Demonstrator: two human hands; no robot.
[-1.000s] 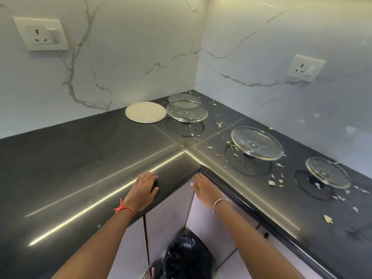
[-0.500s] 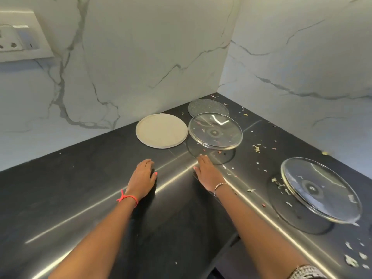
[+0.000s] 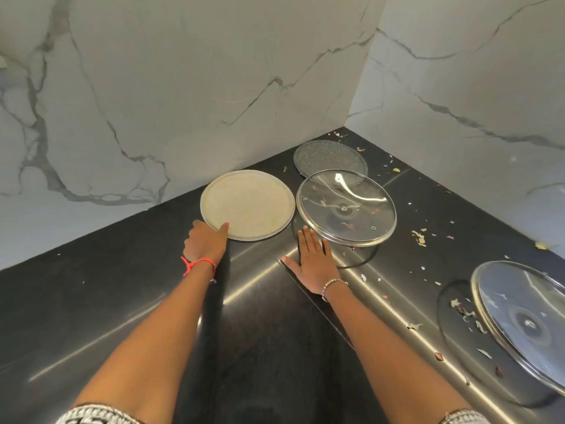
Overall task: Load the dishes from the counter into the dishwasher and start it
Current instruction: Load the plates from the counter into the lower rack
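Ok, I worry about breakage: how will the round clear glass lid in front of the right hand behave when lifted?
The round clear glass lid is probably rigid, fragile and fairly heavy for its size. It sits tilted, seemingly propped on its knob, so a push may rock it. The smooth rim could slip from the right hand.

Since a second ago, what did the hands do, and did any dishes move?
Both hands reached forward from the counter's front edge. The left hand now touches the rim of the beige plate; the right hand lies flat beside the glass lid. Nothing is lifted. Plate, lids and crumbs stayed put.
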